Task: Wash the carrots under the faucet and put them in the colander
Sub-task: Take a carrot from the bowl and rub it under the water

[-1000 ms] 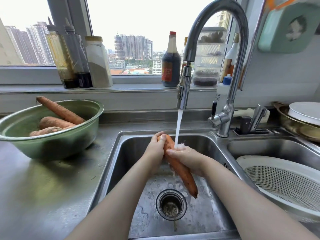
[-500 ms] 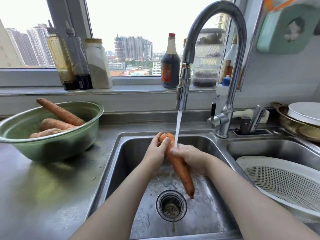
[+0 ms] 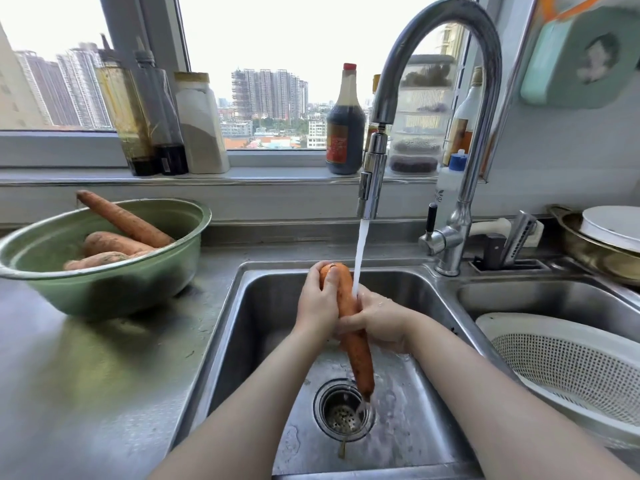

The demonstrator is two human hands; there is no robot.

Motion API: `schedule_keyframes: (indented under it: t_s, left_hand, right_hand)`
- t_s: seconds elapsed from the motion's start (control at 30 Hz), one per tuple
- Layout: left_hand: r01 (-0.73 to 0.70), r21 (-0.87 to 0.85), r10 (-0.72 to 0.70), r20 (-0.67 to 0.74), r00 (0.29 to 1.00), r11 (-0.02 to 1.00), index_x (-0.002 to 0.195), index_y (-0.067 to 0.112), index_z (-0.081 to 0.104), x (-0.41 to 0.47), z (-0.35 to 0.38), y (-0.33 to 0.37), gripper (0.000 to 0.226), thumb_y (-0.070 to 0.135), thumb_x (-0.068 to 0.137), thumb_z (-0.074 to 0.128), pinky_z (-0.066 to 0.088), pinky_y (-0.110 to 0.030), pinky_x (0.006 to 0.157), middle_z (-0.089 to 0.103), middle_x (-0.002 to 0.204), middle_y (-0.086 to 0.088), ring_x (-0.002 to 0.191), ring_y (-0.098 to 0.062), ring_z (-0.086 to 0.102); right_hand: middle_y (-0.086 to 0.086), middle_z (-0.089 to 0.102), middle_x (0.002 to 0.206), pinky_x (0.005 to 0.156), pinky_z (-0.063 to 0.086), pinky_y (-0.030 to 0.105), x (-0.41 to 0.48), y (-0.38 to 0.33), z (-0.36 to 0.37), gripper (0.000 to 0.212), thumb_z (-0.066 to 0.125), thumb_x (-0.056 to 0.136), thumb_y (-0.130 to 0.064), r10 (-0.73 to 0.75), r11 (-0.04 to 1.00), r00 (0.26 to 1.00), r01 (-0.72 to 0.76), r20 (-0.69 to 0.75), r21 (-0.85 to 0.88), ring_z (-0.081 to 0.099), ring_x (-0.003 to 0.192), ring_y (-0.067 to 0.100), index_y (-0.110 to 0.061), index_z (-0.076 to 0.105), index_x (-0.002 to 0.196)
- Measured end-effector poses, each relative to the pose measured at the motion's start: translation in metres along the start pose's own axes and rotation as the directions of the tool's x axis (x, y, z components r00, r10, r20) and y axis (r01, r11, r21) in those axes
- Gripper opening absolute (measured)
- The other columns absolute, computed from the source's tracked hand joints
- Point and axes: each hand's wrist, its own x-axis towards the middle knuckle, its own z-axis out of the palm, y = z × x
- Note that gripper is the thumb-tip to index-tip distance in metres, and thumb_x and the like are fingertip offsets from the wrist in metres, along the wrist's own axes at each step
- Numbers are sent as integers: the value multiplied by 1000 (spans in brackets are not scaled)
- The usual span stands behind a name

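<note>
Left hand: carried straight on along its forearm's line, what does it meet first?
The left hand grips the long orange carrot, which blocks it at once. Beyond that, probably the water stream and the steel sink's back wall; depth is unclear.

Bowl point(image 3: 104, 289) of carrots point(image 3: 117, 237) left of sink point(image 3: 277, 341), colander point(image 3: 568, 368) right.

Your grey stainless-steel surface point(image 3: 86, 393) carries 1 round green metal bowl point(image 3: 104, 296) at your left, just beside the sunken steel sink basin point(image 3: 249, 341); the curved chrome faucet point(image 3: 467, 188) stands behind that basin.
</note>
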Motion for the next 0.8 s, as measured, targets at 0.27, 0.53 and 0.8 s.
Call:
schedule_keyframes:
  t_s: [0.27, 0.53, 0.8]
  left_hand:
    - [23, -38, -18, 136, 991, 999, 132, 37, 52, -1, -7, 0, 48, 22, 93, 75, 63, -39, 87, 64, 123, 2, 108, -15, 65]
    - [49, -10, -46, 216, 975, 999, 141, 36, 50, 9, -18, -6, 44, 27, 101, 66, 62, -37, 85, 59, 134, -2, 112, -20, 66]
    - [-72, 47, 71, 34, 997, 996, 123, 27, 64, 11, -10, -5, 22, 34, 102, 63, 54, -22, 77, 69, 112, 5, 101, -11, 66]
  right_hand:
    - [14, 71, 104, 72, 59, 34, -11, -7, -7, 47, 69, 91, 7, -44, 999, 999, 43, -22, -7, 71, 82, 23, -18, 58, 129]
    - [9, 71, 92, 70, 58, 36, -10, -5, -5, 32, 67, 94, 4, -42, 999, 999, 42, -29, -31, 66, 77, 23, -15, 63, 120]
    - [8, 69, 93, 68, 56, 34, -15, -11, -4, 26, 69, 96, -3, -11, 998, 1000, 10, -25, -67, 68, 77, 20, -15, 63, 118]
